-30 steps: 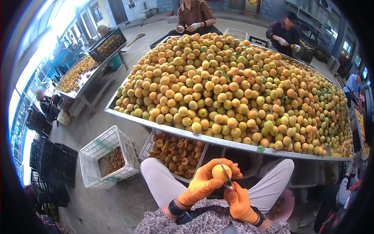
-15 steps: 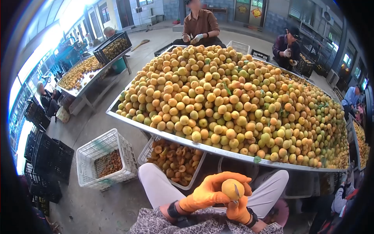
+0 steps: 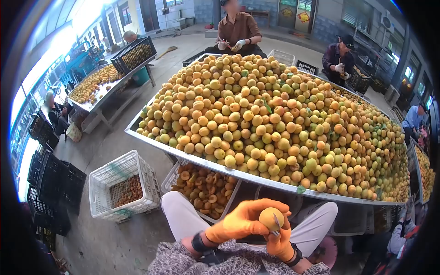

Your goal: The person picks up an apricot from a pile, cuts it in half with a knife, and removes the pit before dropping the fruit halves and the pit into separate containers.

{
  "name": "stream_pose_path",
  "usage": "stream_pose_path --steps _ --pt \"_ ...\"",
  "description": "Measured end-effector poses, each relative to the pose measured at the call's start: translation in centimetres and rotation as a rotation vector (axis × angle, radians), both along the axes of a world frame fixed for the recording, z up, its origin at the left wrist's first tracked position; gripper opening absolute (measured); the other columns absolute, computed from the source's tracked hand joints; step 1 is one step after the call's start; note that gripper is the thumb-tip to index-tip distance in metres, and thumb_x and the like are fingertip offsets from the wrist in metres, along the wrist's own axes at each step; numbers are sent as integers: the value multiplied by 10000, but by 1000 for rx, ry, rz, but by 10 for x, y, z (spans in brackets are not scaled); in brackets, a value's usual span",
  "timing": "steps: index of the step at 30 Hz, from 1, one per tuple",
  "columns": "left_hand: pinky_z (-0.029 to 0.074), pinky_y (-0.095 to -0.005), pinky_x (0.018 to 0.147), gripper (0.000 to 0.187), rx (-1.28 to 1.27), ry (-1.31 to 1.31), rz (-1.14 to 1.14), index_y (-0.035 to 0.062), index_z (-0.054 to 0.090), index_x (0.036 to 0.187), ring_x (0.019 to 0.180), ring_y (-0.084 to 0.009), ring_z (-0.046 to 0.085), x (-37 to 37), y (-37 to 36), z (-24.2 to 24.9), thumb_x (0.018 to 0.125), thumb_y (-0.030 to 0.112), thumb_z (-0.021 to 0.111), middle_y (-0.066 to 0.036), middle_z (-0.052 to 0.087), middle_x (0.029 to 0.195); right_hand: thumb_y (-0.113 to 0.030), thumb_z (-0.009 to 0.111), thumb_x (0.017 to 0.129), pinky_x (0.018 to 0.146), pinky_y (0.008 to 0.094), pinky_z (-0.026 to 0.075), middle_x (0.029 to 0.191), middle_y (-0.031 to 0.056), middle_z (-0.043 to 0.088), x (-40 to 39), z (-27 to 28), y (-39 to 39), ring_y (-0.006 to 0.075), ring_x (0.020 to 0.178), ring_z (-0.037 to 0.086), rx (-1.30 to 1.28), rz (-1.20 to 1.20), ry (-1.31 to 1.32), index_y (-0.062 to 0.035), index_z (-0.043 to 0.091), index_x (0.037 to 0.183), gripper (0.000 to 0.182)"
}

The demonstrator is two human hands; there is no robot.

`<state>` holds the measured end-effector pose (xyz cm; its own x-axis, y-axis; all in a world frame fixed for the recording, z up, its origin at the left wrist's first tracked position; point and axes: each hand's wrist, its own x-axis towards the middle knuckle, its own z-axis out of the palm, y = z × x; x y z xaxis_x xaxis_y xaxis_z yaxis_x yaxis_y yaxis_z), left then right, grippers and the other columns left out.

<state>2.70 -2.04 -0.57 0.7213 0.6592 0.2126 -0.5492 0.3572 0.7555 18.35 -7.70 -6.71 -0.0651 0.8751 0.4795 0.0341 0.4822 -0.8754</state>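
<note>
Apricot (image 3: 271, 218) (unlabelled), left hand (image 3: 240, 220), knife (image 3: 277, 222)

A long metal-rimmed table (image 3: 183, 153) bears a heaped mound of yellow-orange apricots (image 3: 266, 114), with white crates (image 3: 120, 183) on the concrete floor (image 3: 114, 142) below.

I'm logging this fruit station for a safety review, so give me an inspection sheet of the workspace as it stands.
Surface: metal table heaped high with yellow-orange fruit pile.
Job's things: one fruit gripped by the left hand; small blade held against it by the right hand. Both hands wear orange gloves.
Clutter: white crate of cut halves under the table edge; white crate holding what look like pits; stacked black crates.
Fingers: left curled round the fruit; right closed on the blade.
Cables: nothing seen.
Surroundings: other people seated at the far side; second fruit table to the left.
</note>
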Motion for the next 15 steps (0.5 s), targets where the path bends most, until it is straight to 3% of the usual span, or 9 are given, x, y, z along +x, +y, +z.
stream_pose_path --steps 3,5,6,7,9,10,12,15 --pt "434 -396 1019 699 -26 89 49 -61 548 1269 1159 -282 576 -9 -1 1 741 308 820 -184 655 1110 -484 404 993 519 272 404 598 33 504 16 1 -4 148 507 496 -95 90 -143 55 567 1088 572" --pt "450 -384 994 654 306 244 135 -36 579 1245 1159 -291 589 -21 12 6 727 275 829 -195 643 1155 -494 412 991 507 288 388 598 39 498 22 17 -5 157 507 484 -162 137 -154 38 574 1020 557" --pt "474 -378 956 619 716 408 212 -8 597 1228 1159 -300 597 -27 27 13 708 220 844 -208 629 1182 -493 423 989 502 295 381 598 45 497 27 19 -2 161 506 478 -224 175 -197 30 572 976 544" --pt "490 -382 925 617 826 583 140 8 599 1223 1159 -317 597 -31 32 25 692 186 857 -230 616 1188 -492 433 988 497 303 374 598 51 496 31 20 -2 166 504 471 -288 212 -239 22 571 932 535" --pt "513 -354 833 592 1006 655 52 14 531 1289 1004 -274 635 -35 45 26 765 113 790 -134 614 1147 -483 445 985 497 309 371 600 59 500 32 9 -1 170 512 476 -330 230 -234 13 559 872 522" --pt "513 -354 833 592 1012 655 48 14 531 1289 1004 -274 635 -31 43 20 765 113 790 -134 614 1147 -468 451 985 497 308 371 599 59 500 29 2 -3 169 514 475 -277 197 -183 11 557 866 505" --pt "459 -375 989 665 74 177 -75 -37 558 1261 1180 -295 582 -15 26 1 717 202 856 -180 601 1250 -452 458 985 497 307 370 598 60 500 17 -2 -3 168 516 474 -215 160 -128 10 556 859 489" --pt "435 -365 1040 833 -240 41 -42 -59 479 1330 1178 -261 575 4 -2 -15 712 357 851 -187 591 1246 -429 463 984 493 312 368 593 66 495 6 -1 -1 185 506 468 -61 27 44 -3 537 816 464"
